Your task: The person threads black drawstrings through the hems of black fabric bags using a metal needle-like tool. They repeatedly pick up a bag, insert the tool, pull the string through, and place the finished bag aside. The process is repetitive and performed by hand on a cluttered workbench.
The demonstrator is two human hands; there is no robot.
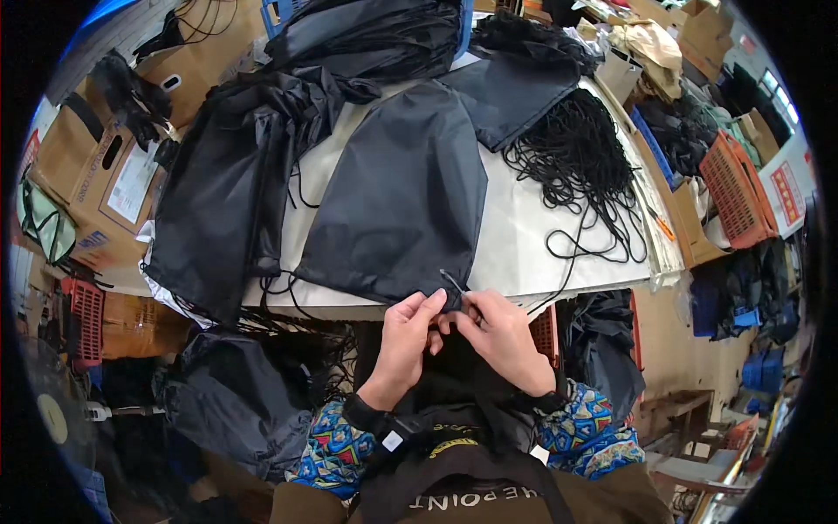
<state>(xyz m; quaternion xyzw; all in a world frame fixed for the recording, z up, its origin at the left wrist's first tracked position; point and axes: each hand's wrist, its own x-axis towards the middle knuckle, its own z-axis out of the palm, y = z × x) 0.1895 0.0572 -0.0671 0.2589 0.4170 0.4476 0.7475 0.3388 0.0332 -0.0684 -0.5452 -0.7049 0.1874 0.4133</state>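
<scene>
A black drawstring bag (397, 188) lies flat on the white-topped table, its near right corner drawn over the edge toward me. My left hand (403, 342) pinches that corner between thumb and fingers. Close against it, my right hand (506, 339) is closed at the same corner, fingertips pressed together. A thin, grey, metal-looking piece (451, 281) sticks up between the two hands; its lower end is hidden by the fingers, and its kind cannot be made out. Black cord (572, 271) trails over the table edge just right of my right hand.
More black bags (223, 188) are piled at the left, and others fill a blue crate (465, 31) at the back. A heap of black cords (580, 157) lies on the right. Cardboard boxes (113, 188) stand left of the table (524, 236); an orange crate (736, 192) is off to the right.
</scene>
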